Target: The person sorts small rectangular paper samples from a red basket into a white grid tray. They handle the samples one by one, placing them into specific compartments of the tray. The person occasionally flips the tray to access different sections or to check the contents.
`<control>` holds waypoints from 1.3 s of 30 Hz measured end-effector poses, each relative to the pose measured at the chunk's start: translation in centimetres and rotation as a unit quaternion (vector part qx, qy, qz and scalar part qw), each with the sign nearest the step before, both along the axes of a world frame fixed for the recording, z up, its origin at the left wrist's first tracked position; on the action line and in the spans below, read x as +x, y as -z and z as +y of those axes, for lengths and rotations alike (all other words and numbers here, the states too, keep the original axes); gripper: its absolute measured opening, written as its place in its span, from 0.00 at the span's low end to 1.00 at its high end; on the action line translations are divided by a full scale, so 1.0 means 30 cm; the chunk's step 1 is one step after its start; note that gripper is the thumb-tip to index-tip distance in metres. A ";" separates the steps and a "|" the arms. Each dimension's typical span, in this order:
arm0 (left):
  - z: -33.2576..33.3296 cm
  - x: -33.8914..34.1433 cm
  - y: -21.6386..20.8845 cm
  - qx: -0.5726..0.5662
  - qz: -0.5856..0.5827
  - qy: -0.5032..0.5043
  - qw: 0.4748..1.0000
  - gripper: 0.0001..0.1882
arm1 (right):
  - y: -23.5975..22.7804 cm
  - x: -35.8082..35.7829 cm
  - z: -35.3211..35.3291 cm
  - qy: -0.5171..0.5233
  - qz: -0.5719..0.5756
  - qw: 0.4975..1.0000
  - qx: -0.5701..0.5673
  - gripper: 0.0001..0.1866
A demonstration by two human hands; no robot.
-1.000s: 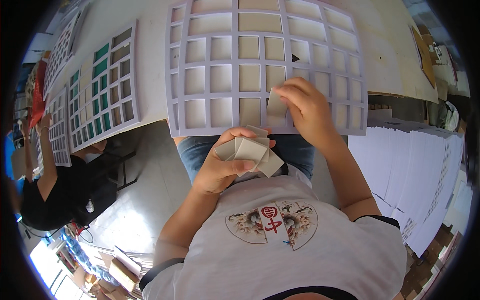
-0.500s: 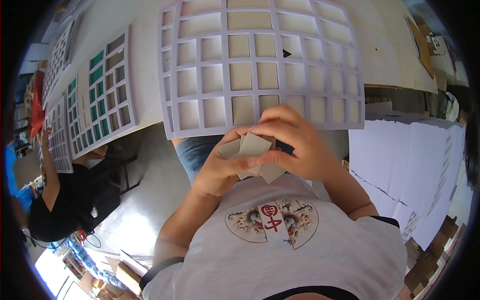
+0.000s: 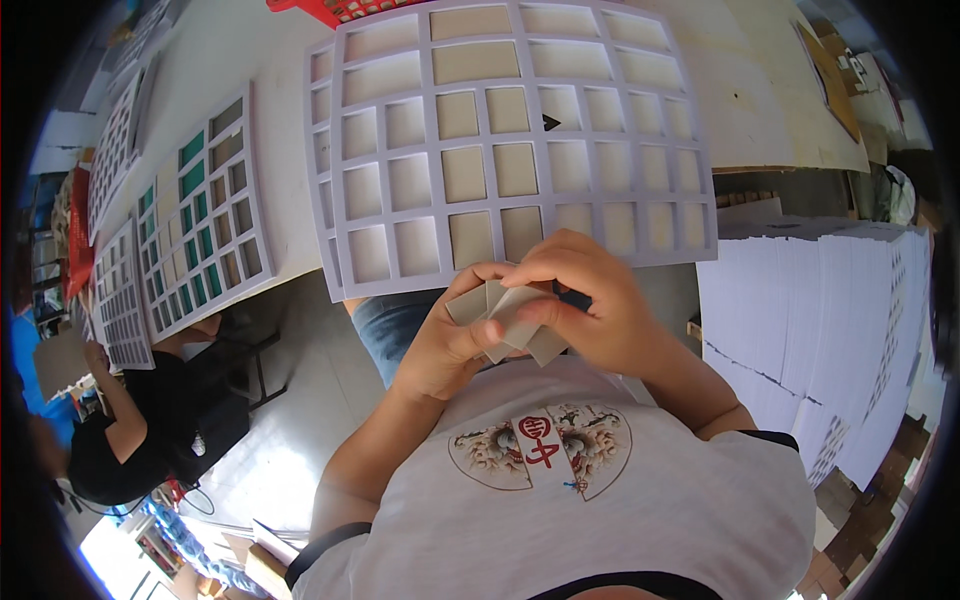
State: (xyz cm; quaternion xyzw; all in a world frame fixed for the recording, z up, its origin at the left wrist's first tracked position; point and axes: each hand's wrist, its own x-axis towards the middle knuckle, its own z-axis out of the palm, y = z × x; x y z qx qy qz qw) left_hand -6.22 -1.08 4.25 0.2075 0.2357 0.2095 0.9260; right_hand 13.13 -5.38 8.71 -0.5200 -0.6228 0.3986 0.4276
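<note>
Centrally, left hand [image 3: 443,346] grip pinching fanned beige cards [image 3: 468,304], right hand [image 3: 598,312] grip pinching top card [image 3: 520,302]

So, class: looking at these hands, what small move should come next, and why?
Probably slide the top beige square off the fan of squares with the right hand: that hand appears to pinch it, the left hand holds the rest, and the white grid panel has unfilled-looking cells.
</note>
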 end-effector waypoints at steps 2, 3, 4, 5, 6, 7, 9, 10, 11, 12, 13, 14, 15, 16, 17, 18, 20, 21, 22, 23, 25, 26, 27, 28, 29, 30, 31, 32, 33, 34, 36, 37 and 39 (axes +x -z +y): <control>0.000 0.007 -0.029 0.022 0.033 0.022 0.999 0.31 | 0.005 0.020 0.003 0.057 0.092 0.990 -0.095 0.13; -0.003 0.011 -0.037 0.032 0.050 0.032 0.998 0.30 | 0.008 0.035 0.006 0.085 0.138 0.976 -0.143 0.12; -0.007 0.016 -0.032 0.038 0.048 0.031 0.998 0.31 | 0.008 0.060 0.019 0.090 0.161 0.974 -0.132 0.12; -0.013 0.021 -0.020 0.044 0.046 0.028 0.998 0.33 | 0.003 0.091 0.038 0.094 0.185 0.971 -0.122 0.13; -0.018 0.023 -0.008 0.051 0.043 0.025 0.997 0.34 | -0.006 0.107 0.050 0.097 0.208 0.967 -0.112 0.14; -0.018 0.020 0.006 0.033 0.040 0.021 0.998 0.34 | -0.021 0.103 0.048 0.058 0.125 0.985 -0.099 0.13; -0.008 0.013 0.027 -0.001 0.035 0.012 0.999 0.34 | -0.049 0.083 0.037 -0.024 -0.041 0.996 -0.070 0.12; -0.004 0.012 0.025 -0.010 0.030 0.010 0.999 0.34 | -0.043 0.068 0.027 -0.019 -0.048 0.997 -0.062 0.12; -0.004 0.011 0.023 -0.019 0.025 0.008 0.999 0.33 | -0.030 0.052 0.014 -0.013 -0.056 0.997 -0.054 0.12; -0.004 0.011 0.023 -0.029 0.019 0.006 0.999 0.32 | -0.022 0.045 0.007 -0.008 -0.063 0.997 -0.046 0.12; -0.007 0.012 0.028 -0.020 0.017 0.009 1.000 0.33 | -0.030 0.048 0.009 -0.009 -0.039 0.996 -0.086 0.11; -0.008 0.008 0.033 -0.012 0.017 0.014 1.000 0.34 | -0.045 0.048 0.011 -0.009 -0.012 0.992 -0.124 0.11; -0.006 0.009 0.029 -0.004 0.016 0.019 1.000 0.35 | -0.052 0.048 0.012 -0.009 0.015 0.986 -0.163 0.11; -0.004 0.010 0.015 0.002 0.028 0.022 0.999 0.33 | -0.041 0.055 0.013 0.015 0.043 0.989 -0.141 0.10; 0.004 0.023 -0.024 0.007 0.039 0.025 0.999 0.31 | -0.022 0.071 0.016 0.040 0.071 0.990 -0.119 0.10; 0.008 0.032 -0.045 0.012 0.050 0.028 0.998 0.30 | -0.010 0.086 0.023 0.064 0.099 0.988 -0.096 0.09; 0.004 0.039 -0.040 -0.017 0.074 0.016 0.997 0.28 | -0.011 0.116 0.049 0.078 0.158 0.979 -0.099 0.09; 0.003 0.042 -0.037 -0.031 0.087 0.010 0.996 0.27 | -0.012 0.124 0.055 0.084 0.187 0.974 -0.100 0.09; 0.003 0.045 -0.031 -0.038 0.074 0.012 0.996 0.26 | -0.003 0.114 0.054 0.068 0.187 0.971 -0.129 0.09; 0.005 0.048 -0.023 -0.044 0.062 0.015 0.997 0.25 | 0.013 0.092 0.055 0.052 0.187 0.968 -0.158 0.09; 0.007 0.051 -0.024 -0.059 0.057 0.015 0.997 0.24 | 0.023 0.085 0.058 0.068 0.196 0.966 -0.155 0.09; 0.004 0.051 -0.032 -0.067 0.065 0.008 0.996 0.23 | 0.026 0.094 0.065 0.096 0.204 0.966 -0.125 0.09; 0.001 0.052 -0.036 -0.076 0.073 0.001 0.994 0.22 | 0.029 0.105 0.072 0.124 0.211 0.965 -0.094 0.09; -0.001 0.047 -0.024 -0.069 0.070 0.008 0.995 0.22 | 0.023 0.123 0.080 0.187 0.224 0.954 -0.076 0.06; 0.002 0.037 -0.006 -0.062 0.069 0.020 0.996 0.22 | 0.026 0.148 0.084 0.187 0.176 0.965 -0.053 0.06; 0.005 0.031 0.002 -0.054 0.068 0.031 0.996 0.22 | 0.029 0.176 0.089 0.188 0.127 0.974 -0.030 0.06; 0.006 0.028 0.000 -0.049 0.069 0.034 0.996 0.22 | 0.033 0.194 0.099 0.188 0.078 0.979 -0.006 0.06; 0.005 0.029 -0.001 -0.044 0.068 0.041 0.996 0.21 | 0.050 0.204 0.108 0.146 0.026 0.989 -0.023 0.07; 0.005 0.031 -0.004 -0.039 0.068 0.047 0.996 0.20 | 0.078 0.211 0.115 0.104 -0.026 0.993 -0.040 0.07; 0.007 0.035 -0.010 -0.030 0.082 0.041 0.995 0.20 | 0.098 0.213 0.115 0.061 -0.077 0.993 -0.057 0.08; 0.002 0.045 -0.019 -0.016 0.109 0.018 0.994 0.20 | 0.114 0.210 0.116 0.027 -0.165 0.986 0.011 0.10; 0.001 0.051 -0.012 -0.017 0.099 0.018 0.995 0.20 | 0.118 0.211 0.115 0.010 -0.208 0.977 0.045 0.11; 0.011 0.051 0.002 -0.017 0.082 0.016 0.996 0.20 | 0.113 0.198 0.095 0.016 -0.312 0.945 0.091 0.11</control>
